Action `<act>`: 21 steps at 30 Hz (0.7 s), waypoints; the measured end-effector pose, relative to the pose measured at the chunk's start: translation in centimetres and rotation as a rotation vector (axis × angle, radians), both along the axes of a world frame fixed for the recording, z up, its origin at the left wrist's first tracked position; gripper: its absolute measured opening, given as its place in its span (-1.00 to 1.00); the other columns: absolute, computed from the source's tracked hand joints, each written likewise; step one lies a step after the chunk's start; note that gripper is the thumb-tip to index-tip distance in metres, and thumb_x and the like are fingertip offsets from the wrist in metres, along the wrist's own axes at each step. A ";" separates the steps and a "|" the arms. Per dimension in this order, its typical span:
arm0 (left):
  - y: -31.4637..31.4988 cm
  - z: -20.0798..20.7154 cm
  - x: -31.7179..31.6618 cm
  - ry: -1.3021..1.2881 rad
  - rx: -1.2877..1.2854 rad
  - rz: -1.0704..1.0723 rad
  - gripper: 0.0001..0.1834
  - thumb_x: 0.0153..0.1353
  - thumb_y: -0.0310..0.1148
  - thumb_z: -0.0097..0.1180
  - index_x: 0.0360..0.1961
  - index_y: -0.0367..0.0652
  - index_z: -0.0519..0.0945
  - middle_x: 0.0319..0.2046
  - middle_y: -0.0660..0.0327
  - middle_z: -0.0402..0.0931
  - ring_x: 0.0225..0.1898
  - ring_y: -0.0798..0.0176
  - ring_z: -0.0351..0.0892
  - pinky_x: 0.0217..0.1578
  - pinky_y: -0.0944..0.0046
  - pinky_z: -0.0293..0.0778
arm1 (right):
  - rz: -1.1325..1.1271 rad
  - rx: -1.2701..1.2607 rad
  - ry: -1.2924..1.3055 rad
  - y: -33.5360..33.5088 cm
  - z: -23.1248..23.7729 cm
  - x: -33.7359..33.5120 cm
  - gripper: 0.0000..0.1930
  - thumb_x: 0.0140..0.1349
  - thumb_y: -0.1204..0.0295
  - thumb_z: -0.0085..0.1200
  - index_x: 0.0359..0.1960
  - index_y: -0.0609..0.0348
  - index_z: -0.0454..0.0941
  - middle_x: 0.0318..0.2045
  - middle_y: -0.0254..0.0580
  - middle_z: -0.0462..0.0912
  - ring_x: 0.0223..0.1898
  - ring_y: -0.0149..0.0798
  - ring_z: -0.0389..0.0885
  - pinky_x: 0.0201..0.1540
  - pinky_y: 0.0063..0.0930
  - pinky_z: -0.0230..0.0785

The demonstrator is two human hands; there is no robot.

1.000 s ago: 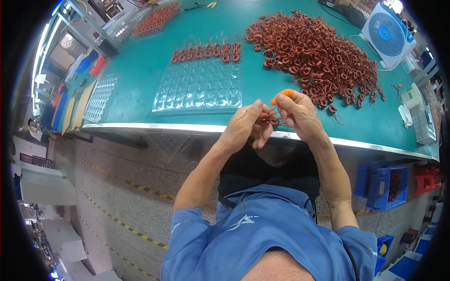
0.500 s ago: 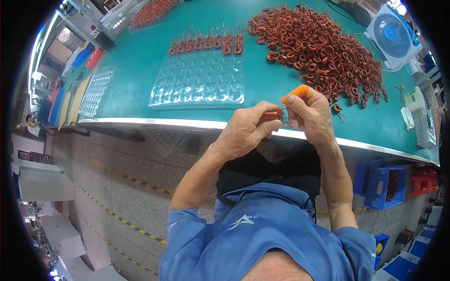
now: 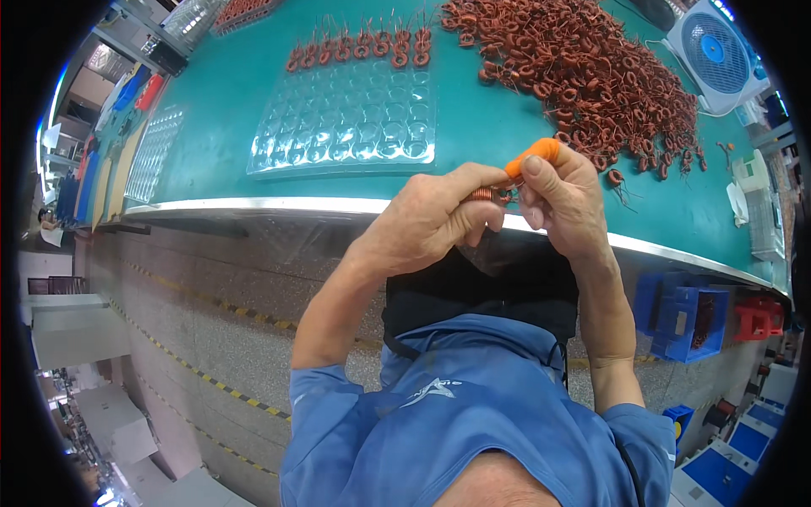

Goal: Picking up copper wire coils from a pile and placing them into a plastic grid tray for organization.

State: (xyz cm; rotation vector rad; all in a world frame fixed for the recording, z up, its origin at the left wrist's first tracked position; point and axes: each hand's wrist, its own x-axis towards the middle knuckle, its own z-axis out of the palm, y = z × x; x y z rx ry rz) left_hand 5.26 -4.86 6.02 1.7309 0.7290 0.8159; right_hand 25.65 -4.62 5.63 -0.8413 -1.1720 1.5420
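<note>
Between the thumb and fingers of my left hand (image 3: 427,218) is a copper-wound toroidal coil (image 3: 481,194), partly hidden by the fingers. My right hand (image 3: 568,201) is closed at the coil's right end, pinching a wire lead that is mostly hidden. An orange finger cover (image 3: 532,158) sits on its index finger, its tip against my left fingertips. Both hands are above the table's front edge. Beyond them lies a clear plastic tray (image 3: 342,157) with round pockets; coils (image 3: 363,46) stand in its far rows, leads pointing up.
A large heap of coils (image 3: 583,80) covers the table's right side, one loose coil (image 3: 615,177) at its near edge. A fan (image 3: 714,51) stands at the far right. Another clear tray (image 3: 155,156) lies left. Blue bins (image 3: 688,325) stand below the table at right.
My hands have come closer together, the right index finger now meeting the left fingertips over the coil. The table and tray appear slightly higher and farther left in the view.
</note>
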 end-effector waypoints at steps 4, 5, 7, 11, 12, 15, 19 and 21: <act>0.0 -3.1 1.5 -0.253 -0.047 0.088 -0.77 0.40 -0.35 -0.03 -0.05 -0.27 0.48 -0.58 0.29 0.49 -0.58 0.45 0.44 -0.54 0.42 0.41 | -0.239 0.182 -0.133 -1.2 -0.5 -1.5 -0.74 0.33 0.27 0.12 -0.28 0.28 0.54 -0.65 -0.34 0.53 -0.69 -0.57 0.43 -0.70 -0.75 0.11; 0.0 -3.4 1.7 -0.320 -0.076 0.124 -0.78 0.41 -0.35 -0.04 -0.07 -0.27 0.49 -0.59 0.30 0.48 -0.59 0.45 0.43 -0.54 0.42 0.40 | -0.254 0.180 -0.106 -1.1 -0.8 -1.8 -0.73 0.34 0.26 0.12 -0.28 0.28 0.54 -0.65 -0.34 0.53 -0.70 -0.56 0.43 -0.70 -0.75 0.11; 0.0 -3.6 2.1 -0.353 -0.093 0.144 -0.79 0.43 -0.33 -0.07 -0.10 -0.26 0.48 -0.59 0.28 0.47 -0.59 0.45 0.42 -0.56 0.43 0.38 | -0.248 0.173 -0.088 -0.6 -1.5 -1.8 -0.70 0.35 0.22 0.10 -0.26 0.28 0.53 -0.61 -0.35 0.52 -0.67 -0.56 0.44 -0.67 -0.75 0.13; 0.4 -4.5 1.9 -0.419 -0.142 0.203 -0.76 0.45 -0.31 -0.11 -0.06 -0.26 0.46 -0.57 0.26 0.48 -0.58 0.44 0.43 -0.55 0.43 0.38 | -0.423 0.198 -0.151 -0.2 -1.3 -1.3 -0.66 0.36 0.18 0.08 -0.19 0.28 0.53 -0.57 -0.38 0.50 -0.61 -0.57 0.45 -0.60 -0.75 0.19; 0.5 -4.4 1.6 -0.373 -0.129 0.220 -0.75 0.44 -0.32 -0.09 0.00 -0.27 0.41 -0.56 0.25 0.49 -0.56 0.44 0.44 -0.53 0.43 0.39 | -0.400 0.197 -0.182 -0.5 -1.3 -1.0 -0.67 0.35 0.19 0.08 -0.21 0.28 0.54 -0.58 -0.38 0.50 -0.62 -0.57 0.45 -0.60 -0.74 0.19; 0.5 -3.6 1.8 -0.212 0.048 0.279 -0.71 0.43 -0.34 -0.07 0.06 -0.27 0.35 -0.55 0.20 0.49 -0.56 0.41 0.45 -0.51 0.38 0.40 | -0.249 0.081 -0.256 -1.2 -0.9 -1.6 -0.73 0.32 0.26 0.14 -0.32 0.27 0.58 -0.62 -0.36 0.54 -0.66 -0.60 0.43 -0.63 -0.76 0.18; 0.9 -2.6 1.3 0.014 0.365 0.194 -0.71 0.36 -0.37 0.01 0.03 -0.25 0.33 -0.36 -0.03 0.56 -0.39 0.01 0.59 -0.35 0.14 0.48 | -0.139 0.039 -0.191 -0.3 -0.7 -1.3 -0.71 0.32 0.24 0.13 -0.36 0.27 0.59 -0.65 -0.37 0.53 -0.69 -0.58 0.44 -0.68 -0.75 0.17; 1.0 -0.5 0.3 0.103 0.360 0.142 -0.71 0.31 -0.38 0.07 -0.02 -0.25 0.34 -0.31 -0.07 0.54 -0.30 -0.11 0.58 -0.29 0.07 0.48 | -0.095 -0.008 -0.172 -0.1 -0.4 -0.5 -0.70 0.32 0.24 0.13 -0.38 0.27 0.59 -0.64 -0.37 0.54 -0.69 -0.58 0.44 -0.68 -0.76 0.17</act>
